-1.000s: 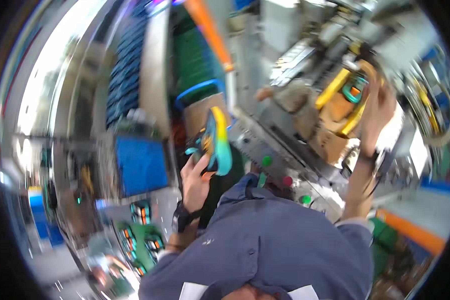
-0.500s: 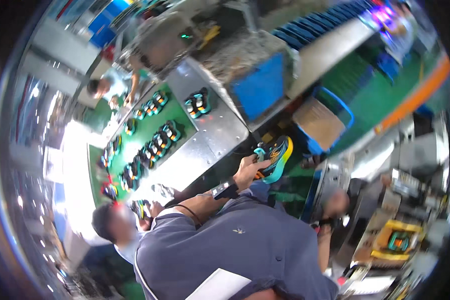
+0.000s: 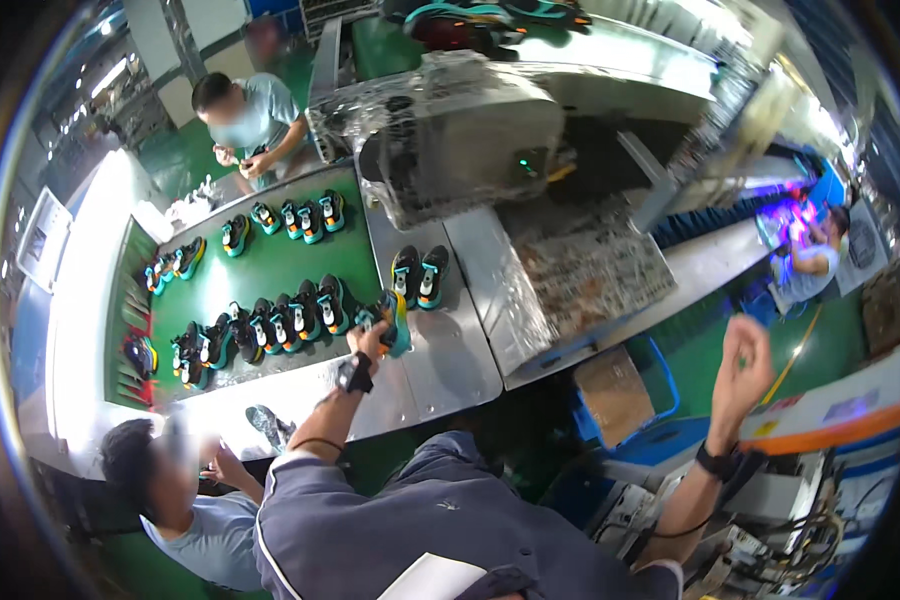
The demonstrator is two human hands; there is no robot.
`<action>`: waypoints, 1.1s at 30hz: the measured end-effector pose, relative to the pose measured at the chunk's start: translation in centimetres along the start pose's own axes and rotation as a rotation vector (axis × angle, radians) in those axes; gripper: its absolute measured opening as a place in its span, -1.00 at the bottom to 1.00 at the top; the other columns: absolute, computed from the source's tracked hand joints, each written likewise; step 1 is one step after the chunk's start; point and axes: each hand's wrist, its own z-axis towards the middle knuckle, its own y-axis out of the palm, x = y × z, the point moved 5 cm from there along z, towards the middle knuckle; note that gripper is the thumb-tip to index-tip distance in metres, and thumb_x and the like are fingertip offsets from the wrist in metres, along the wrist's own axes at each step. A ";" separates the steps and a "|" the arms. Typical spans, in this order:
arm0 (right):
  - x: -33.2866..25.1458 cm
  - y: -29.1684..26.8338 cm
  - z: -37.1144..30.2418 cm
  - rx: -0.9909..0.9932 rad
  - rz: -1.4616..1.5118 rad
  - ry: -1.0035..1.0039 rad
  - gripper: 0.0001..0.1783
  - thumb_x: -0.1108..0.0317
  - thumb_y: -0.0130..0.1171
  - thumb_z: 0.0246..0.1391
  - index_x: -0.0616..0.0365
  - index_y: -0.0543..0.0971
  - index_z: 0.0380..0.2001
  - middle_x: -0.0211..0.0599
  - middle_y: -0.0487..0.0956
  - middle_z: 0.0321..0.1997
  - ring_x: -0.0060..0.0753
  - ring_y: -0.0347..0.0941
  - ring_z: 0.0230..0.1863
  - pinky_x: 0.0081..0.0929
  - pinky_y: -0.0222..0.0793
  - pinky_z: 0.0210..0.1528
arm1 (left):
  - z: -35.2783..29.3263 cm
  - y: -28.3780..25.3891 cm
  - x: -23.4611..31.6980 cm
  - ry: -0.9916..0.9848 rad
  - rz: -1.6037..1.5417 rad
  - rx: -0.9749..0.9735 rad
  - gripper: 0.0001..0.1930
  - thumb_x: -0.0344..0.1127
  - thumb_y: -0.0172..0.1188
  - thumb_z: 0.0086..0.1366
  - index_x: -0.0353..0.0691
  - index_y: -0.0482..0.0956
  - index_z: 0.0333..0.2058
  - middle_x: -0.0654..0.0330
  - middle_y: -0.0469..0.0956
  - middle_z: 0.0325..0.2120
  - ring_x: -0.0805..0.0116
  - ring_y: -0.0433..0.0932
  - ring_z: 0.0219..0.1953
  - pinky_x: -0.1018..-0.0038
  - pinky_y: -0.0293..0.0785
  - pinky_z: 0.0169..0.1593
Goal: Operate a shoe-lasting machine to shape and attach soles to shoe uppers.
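Observation:
My left hand is closed on a dark sports shoe with a teal and yellow sole. It holds the shoe over the metal end of the conveyor, at the right edge of the green belt. Just beyond it, a pair of similar shoes stands on the metal plate. Rows of such shoes sit on the belt to the left. Off to the right, my right hand is raised above the floor, its fingers curled toward the thumb, with nothing visible in them.
A machine wrapped in clear film stands beyond the plate. One co-worker is across the belt, another sits close at my left, a third at the far right by purple light. A blue-framed cart stands at right.
My left hand has carried the shoe from in front of my body to the conveyor's metal end. My right hand has risen out to the right. The view has turned.

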 end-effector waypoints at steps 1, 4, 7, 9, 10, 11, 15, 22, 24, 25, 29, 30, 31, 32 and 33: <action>-3.4 2.9 4.0 -0.065 -0.132 -0.096 -0.82 0.54 0.15 0.13 0.28 0.55 -0.18 -0.26 0.60 -0.21 -0.48 0.51 -0.23 -0.51 0.45 -0.15 | 2.6 0.0 0.9 -0.005 -0.004 0.052 -0.71 -0.32 0.33 0.04 -0.42 0.58 -0.31 0.15 0.61 -0.42 0.32 0.59 -0.44 0.40 0.51 -0.33; -11.6 13.7 13.9 -0.234 -0.161 -0.418 -0.76 0.51 0.22 0.07 0.23 0.57 -0.15 -0.31 0.62 -0.24 -0.52 0.48 -0.34 -0.51 0.41 -0.25 | 11.6 -0.6 1.9 0.092 0.022 0.005 -0.69 -0.23 0.31 0.01 -0.41 0.59 -0.41 0.18 0.58 -0.52 0.34 0.53 -0.53 0.41 0.42 -0.45; -16.1 24.6 20.7 -0.421 -0.207 -0.522 -0.65 0.47 0.24 0.04 0.15 0.56 -0.04 -0.24 0.61 -0.10 -0.37 0.53 -0.14 -0.43 0.43 -0.09 | 19.2 1.6 3.6 0.013 -0.038 0.036 -0.66 -0.26 0.34 -0.05 -0.44 0.60 -0.36 0.10 0.61 -0.50 0.32 0.58 -0.48 0.40 0.47 -0.43; -17.9 31.6 24.0 -0.505 -0.244 -0.644 -0.52 0.45 0.25 0.02 0.07 0.51 0.07 -0.21 0.56 0.04 -0.28 0.48 0.05 -0.35 0.41 0.03 | 26.3 3.3 2.0 -0.035 0.119 0.094 -0.67 -0.27 0.33 -0.04 -0.43 0.60 -0.37 0.05 0.61 -0.51 0.29 0.57 -0.51 0.40 0.46 -0.46; -19.0 35.0 25.2 -0.542 -0.274 -0.683 -0.46 0.43 0.26 0.00 0.03 0.48 0.13 -0.20 0.53 0.12 -0.23 0.43 0.15 -0.31 0.38 0.09 | 29.9 3.9 1.5 -0.064 0.267 0.181 -0.68 -0.27 0.34 -0.04 -0.43 0.60 -0.38 0.02 0.62 -0.50 0.27 0.57 -0.53 0.40 0.46 -0.48; -21.5 37.3 26.5 -0.593 -0.200 -0.747 -0.35 0.40 0.28 -0.03 -0.03 0.41 0.20 -0.19 0.48 0.18 -0.19 0.39 0.20 -0.24 0.33 0.16 | 36.2 -0.6 -2.5 0.064 -0.066 0.011 -0.69 -0.26 0.32 -0.03 -0.41 0.60 -0.37 0.01 0.62 -0.52 0.20 0.58 -0.52 0.37 0.49 -0.45; -21.9 46.8 28.4 -0.709 -0.353 -0.839 -0.21 0.50 0.25 -0.14 -0.05 0.35 0.26 -0.23 0.48 0.19 -0.25 0.37 0.21 -0.39 0.24 0.24 | 37.0 6.8 8.5 0.664 0.512 0.092 -0.78 -0.26 0.26 0.04 -0.25 0.62 -0.35 0.01 0.57 -0.44 0.04 0.59 -0.38 0.28 0.52 -0.30; -24.1 48.9 29.1 -0.685 -0.258 -0.928 -0.41 0.45 0.41 -0.25 0.03 0.46 -0.06 -0.26 0.57 -0.15 -0.17 0.54 -0.09 -0.41 0.39 -0.06 | 41.1 -0.3 -4.1 0.436 -0.040 -0.190 -0.27 -0.11 0.33 0.13 -0.42 0.30 0.17 -0.19 0.39 0.07 -0.09 0.30 0.21 0.26 0.20 0.28; -21.8 50.9 27.0 -0.694 -0.295 -0.889 -0.47 0.41 0.40 -0.20 0.07 0.46 -0.08 -0.25 0.58 -0.16 -0.24 0.53 -0.13 -0.42 0.39 -0.04 | 28.3 6.4 0.5 0.208 -0.105 -0.537 -0.47 -0.34 0.16 0.28 -0.42 0.30 0.18 -0.08 0.39 0.09 0.19 0.39 0.13 0.33 0.33 0.20; -21.3 51.1 26.9 -0.674 -0.273 -0.818 -0.53 0.35 0.41 -0.14 0.14 0.52 -0.11 -0.28 0.61 -0.22 -0.38 0.55 -0.19 -0.46 0.42 -0.09 | 23.2 4.7 -0.4 -0.026 -0.035 -0.498 -0.55 -0.40 0.09 0.32 -0.39 0.32 0.16 0.00 0.45 0.02 0.30 0.44 0.04 0.42 0.39 0.10; -23.9 45.0 27.2 -0.367 -0.103 -1.073 -0.57 0.28 0.48 -0.23 0.13 0.46 -0.33 -0.25 0.53 -0.39 -0.24 0.49 -0.35 -0.33 0.38 -0.27 | 4.1 4.5 6.6 -0.043 -0.242 -0.550 -0.73 -0.39 0.18 0.26 -0.44 0.59 -0.12 0.19 0.59 -0.36 0.49 0.51 -0.30 0.49 0.48 -0.18; -24.2 43.1 27.7 -0.303 -0.092 -1.052 -0.56 0.23 0.49 -0.20 0.13 0.46 -0.33 -0.24 0.54 -0.40 -0.29 0.50 -0.37 -0.33 0.39 -0.31 | 1.1 4.5 5.5 -0.119 -0.076 -0.665 -0.71 -0.40 0.20 0.27 -0.44 0.58 -0.08 0.16 0.62 -0.27 0.47 0.54 -0.23 0.48 0.49 -0.11; -25.5 34.8 29.1 -0.211 -0.186 -0.954 -0.54 0.15 0.47 -0.15 0.16 0.47 -0.32 -0.23 0.56 -0.41 -0.35 0.52 -0.36 -0.37 0.41 -0.33 | -3.2 8.8 12.2 -0.183 -0.170 -0.892 -0.73 -0.43 0.19 0.30 -0.43 0.57 -0.06 0.11 0.62 -0.16 0.42 0.55 -0.12 0.44 0.48 0.01; -24.8 31.9 29.2 -0.171 -0.119 -0.838 -0.51 0.07 0.46 -0.10 0.19 0.48 -0.30 -0.23 0.59 -0.41 -0.42 0.53 -0.36 -0.41 0.43 -0.34 | -6.4 9.4 13.3 -0.176 -0.248 -1.063 -0.69 -0.41 0.17 0.32 -0.41 0.53 0.01 0.06 0.59 -0.07 0.33 0.55 -0.01 0.37 0.43 0.12; -23.5 29.3 29.3 -0.137 0.206 -0.868 -0.40 -0.10 0.41 -0.07 0.26 0.49 -0.28 -0.23 0.62 -0.41 -0.50 0.53 -0.37 -0.47 0.47 -0.32 | -8.9 10.3 14.0 -0.144 -0.282 -1.240 -0.56 -0.32 0.13 0.35 -0.41 0.39 0.14 -0.07 0.50 0.05 0.07 0.50 0.09 0.18 0.40 0.18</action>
